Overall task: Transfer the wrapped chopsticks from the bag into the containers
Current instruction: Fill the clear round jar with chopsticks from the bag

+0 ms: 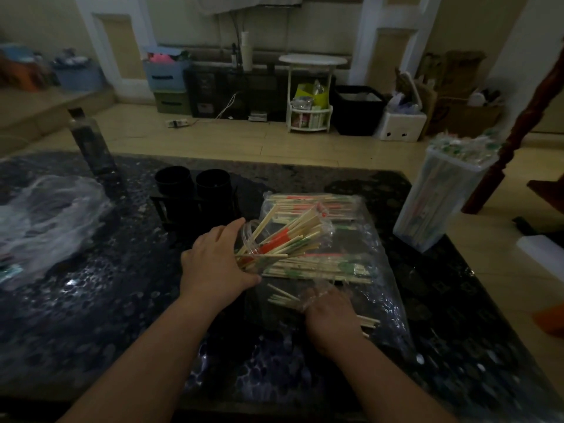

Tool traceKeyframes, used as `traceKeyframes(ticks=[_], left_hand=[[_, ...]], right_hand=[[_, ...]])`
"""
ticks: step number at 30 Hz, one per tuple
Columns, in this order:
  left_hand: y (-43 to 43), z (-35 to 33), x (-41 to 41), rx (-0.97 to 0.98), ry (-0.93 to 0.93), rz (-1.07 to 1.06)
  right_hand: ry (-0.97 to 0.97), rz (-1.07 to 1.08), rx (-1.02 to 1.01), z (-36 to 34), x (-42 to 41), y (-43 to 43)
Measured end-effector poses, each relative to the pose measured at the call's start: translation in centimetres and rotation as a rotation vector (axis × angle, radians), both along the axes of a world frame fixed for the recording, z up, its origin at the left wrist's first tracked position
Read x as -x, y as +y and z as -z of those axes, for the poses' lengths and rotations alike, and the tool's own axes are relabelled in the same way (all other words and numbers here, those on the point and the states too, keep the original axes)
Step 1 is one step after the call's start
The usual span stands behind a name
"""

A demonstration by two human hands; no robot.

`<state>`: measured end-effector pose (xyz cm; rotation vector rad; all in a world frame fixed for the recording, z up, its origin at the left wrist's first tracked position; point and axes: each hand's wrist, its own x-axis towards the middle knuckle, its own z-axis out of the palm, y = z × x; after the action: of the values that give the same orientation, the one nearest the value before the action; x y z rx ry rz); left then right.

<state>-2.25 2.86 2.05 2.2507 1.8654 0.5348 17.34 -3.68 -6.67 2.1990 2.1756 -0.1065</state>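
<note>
A clear plastic bag [375, 248] lies flat on the dark table, with rows of wrapped chopsticks [317, 267] inside it. My left hand [216, 261] grips a clear round container [253, 239], tilted to the right, with a bundle of wrapped chopsticks [290, 236] sticking out of it. My right hand [329, 315] is at the bag's near edge and grasps a small bunch of chopsticks [283, 299]. A tall clear container [439, 196] at the right stands full of wrapped chopsticks.
Two black cups [195, 181] stand in a black rack behind the left hand. A dark bottle [91, 145] stands at the back left, and crumpled clear plastic [45, 215] lies at the left. The table edge runs along the right, beside a wooden post [512, 135].
</note>
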Motion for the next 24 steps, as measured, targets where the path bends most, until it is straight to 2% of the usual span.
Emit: traceKeyframes(ticks=[4,6,9,12,14,18,24], left_hand=[[0.1,0.0,0.2,-0.005,-0.006,-0.006],[0.1,-0.1,0.2,-0.006,-0.016,-0.014],[0.2,-0.1,0.3,-0.009,-0.027,-0.021],[0.2,-0.2,0.3,-0.003,-0.037,-0.027],[0.2,-0.2,0.3,-0.002,-0.043,-0.03],[0.2,-0.2,0.3,-0.004,-0.046,-0.035],[0.3,-0.2,0.2,-0.008,-0.064,-0.04]], right_hand=[[-0.004,-0.037,0.046,-2.7,0.3,-0.5],[-0.02,-0.054,0.145,-3.8,0.1,-0.5],[0.047,-0.039,0.267,-5.6,0.1,-0.3],[0.155,-0.02,0.297,-7.4,-0.3,-0.4],[0.15,-0.037,0.309,-8.7,-0.6,-0.4],[0.089,-0.097,0.29,-10.9,-0.9,-0.8],[0.032,-0.155,0.034,-14.9,-0.3,-1.6]])
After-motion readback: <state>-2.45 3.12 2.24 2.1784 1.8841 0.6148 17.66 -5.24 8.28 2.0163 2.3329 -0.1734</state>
